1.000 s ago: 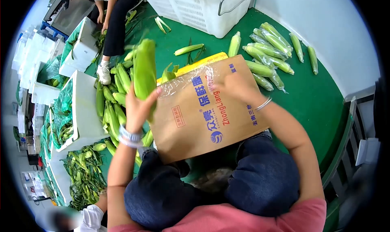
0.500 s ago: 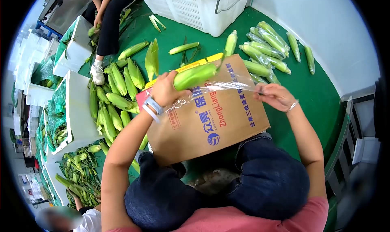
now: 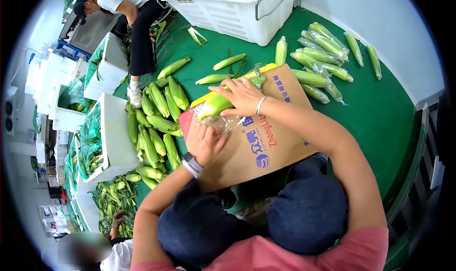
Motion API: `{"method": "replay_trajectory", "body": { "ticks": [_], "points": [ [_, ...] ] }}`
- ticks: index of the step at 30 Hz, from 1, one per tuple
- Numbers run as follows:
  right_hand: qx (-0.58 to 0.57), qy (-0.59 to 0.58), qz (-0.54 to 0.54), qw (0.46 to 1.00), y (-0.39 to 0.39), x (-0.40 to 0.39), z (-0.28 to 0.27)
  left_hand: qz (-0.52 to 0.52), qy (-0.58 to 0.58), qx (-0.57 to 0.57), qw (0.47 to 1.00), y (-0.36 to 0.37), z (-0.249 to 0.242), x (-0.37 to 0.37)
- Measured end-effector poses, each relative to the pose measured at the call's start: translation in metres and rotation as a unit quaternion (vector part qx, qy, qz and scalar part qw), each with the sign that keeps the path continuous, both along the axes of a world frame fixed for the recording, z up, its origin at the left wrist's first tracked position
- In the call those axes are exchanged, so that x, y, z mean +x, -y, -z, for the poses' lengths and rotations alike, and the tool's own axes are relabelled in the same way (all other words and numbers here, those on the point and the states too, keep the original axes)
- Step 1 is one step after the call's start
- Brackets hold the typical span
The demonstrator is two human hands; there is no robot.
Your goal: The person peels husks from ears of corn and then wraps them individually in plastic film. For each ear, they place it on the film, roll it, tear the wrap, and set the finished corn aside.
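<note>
An ear of corn (image 3: 213,106) in pale green husk lies across a brown cardboard box (image 3: 280,133) on my lap, clear plastic film around it. My right hand (image 3: 243,96) curves over the ear from above, fingers and thumb on either side of it. Just below the ear's left end is my left hand (image 3: 205,145), its bent fingers at the loose clear film (image 3: 223,123). The fingertips partly hide how that film is gripped. At the far end of the ear, crumpled film (image 3: 258,76) sticks out past my right hand.
Unwrapped ears (image 3: 154,145) lie heaped on the green floor at left, beside white bins (image 3: 116,145). Film-wrapped ears (image 3: 320,55) lie at right. A white crate (image 3: 232,14) stands ahead. One person (image 3: 140,38) sits at upper left; another is at lower left.
The film that was stretched out to the right now lies around the ear. My right hand has come left onto the ear; my left hand has let go of it and moved down to the film.
</note>
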State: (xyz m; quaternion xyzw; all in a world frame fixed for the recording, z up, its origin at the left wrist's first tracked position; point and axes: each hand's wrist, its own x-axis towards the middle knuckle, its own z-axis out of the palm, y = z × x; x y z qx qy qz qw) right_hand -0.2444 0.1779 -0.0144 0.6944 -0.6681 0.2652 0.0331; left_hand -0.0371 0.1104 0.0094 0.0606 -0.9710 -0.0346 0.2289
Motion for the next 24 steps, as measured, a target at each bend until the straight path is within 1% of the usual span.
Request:
{"method": "replay_trajectory", "body": {
  "ticks": [1, 2, 3, 4, 5, 6, 8, 9, 10, 11, 12, 13, 14, 15, 16, 17, 18, 20, 21, 22, 23, 24],
  "points": [
    [0.066, -0.021, -0.010, 0.998, 0.002, -0.003, -0.004, -0.062, 0.055, -0.030, 0.996, -0.010, -0.004, 0.000],
    [0.085, -0.063, -0.012, 0.994, 0.005, -0.004, -0.007, -0.073, 0.055, -0.026, 0.995, -0.003, 0.007, 0.000],
    [0.117, -0.063, -0.001, 0.991, 0.009, -0.005, -0.009, -0.092, 0.112, -0.080, 0.986, 0.010, 0.028, -0.003],
    [0.148, -0.067, 0.013, 0.987, 0.012, -0.007, -0.011, -0.109, 0.168, -0.132, 0.971, 0.021, 0.039, -0.007],
    [0.171, -0.057, 0.037, 0.983, 0.012, -0.009, -0.016, -0.112, 0.269, -0.140, 0.946, 0.026, 0.032, -0.006],
    [0.174, -0.062, 0.030, 0.982, 0.008, -0.008, -0.016, -0.148, 0.289, -0.114, 0.939, 0.029, 0.037, 0.004],
    [0.190, -0.008, 0.062, 0.980, -0.003, -0.019, -0.017, -0.068, 0.322, -0.100, 0.939, 0.036, 0.032, 0.040],
    [0.172, -0.002, 0.060, 0.983, -0.014, -0.019, -0.014, -0.091, 0.342, -0.087, 0.931, 0.032, 0.021, 0.059],
    [0.164, -0.050, 0.052, 0.984, -0.028, -0.012, -0.013, -0.109, 0.365, -0.077, 0.921, 0.027, 0.001, 0.076],
    [0.153, -0.095, 0.046, 0.983, -0.043, -0.002, -0.014, -0.108, 0.372, -0.029, 0.922, 0.026, -0.016, 0.088],
    [0.133, -0.111, 0.028, 0.985, -0.059, 0.011, -0.013, -0.108, 0.377, 0.022, 0.920, 0.024, -0.033, 0.097],
    [0.115, -0.127, 0.010, 0.985, -0.077, 0.026, -0.012, -0.077, 0.367, 0.264, 0.889, 0.022, -0.049, 0.104],
    [0.134, -0.104, -0.035, 0.985, -0.094, 0.039, -0.015, -0.039, 0.332, 0.492, 0.804, 0.020, -0.065, 0.106],
    [0.155, -0.078, -0.078, 0.982, -0.112, 0.051, -0.019, 0.040, 0.309, 0.518, 0.796, 0.015, -0.083, 0.102],
    [0.216, -0.037, -0.109, 0.969, -0.126, 0.066, -0.028, 0.119, 0.286, 0.541, 0.782, 0.009, -0.096, 0.097],
    [0.275, 0.005, -0.138, 0.951, -0.131, 0.079, -0.039, 0.179, 0.320, 0.510, 0.778, 0.001, -0.095, 0.089],
    [0.366, 0.082, -0.157, 0.913, -0.127, 0.087, -0.050, 0.249, 0.342, 0.482, 0.767, -0.013, -0.086, 0.076],
    [0.279, 0.019, -0.173, 0.944, -0.109, 0.089, -0.046, 0.265, 0.471, 0.366, 0.757, -0.040, -0.080, 0.046],
    [0.239, -0.023, -0.149, 0.959, -0.097, 0.087, -0.039, 0.269, 0.472, 0.364, 0.756, -0.054, -0.075, 0.035],
    [0.199, -0.064, -0.124, 0.970, -0.082, 0.083, -0.030, 0.134, 0.451, 0.247, 0.847, -0.069, -0.070, 0.028],
    [0.166, -0.112, -0.087, 0.976, -0.063, 0.075, -0.024, -0.006, 0.410, 0.121, 0.904, -0.081, -0.066, 0.021],
    [0.130, -0.159, -0.049, 0.977, -0.039, 0.064, -0.017, -0.003, 0.410, 0.120, 0.904, -0.090, -0.065, 0.012]
  ]
}}
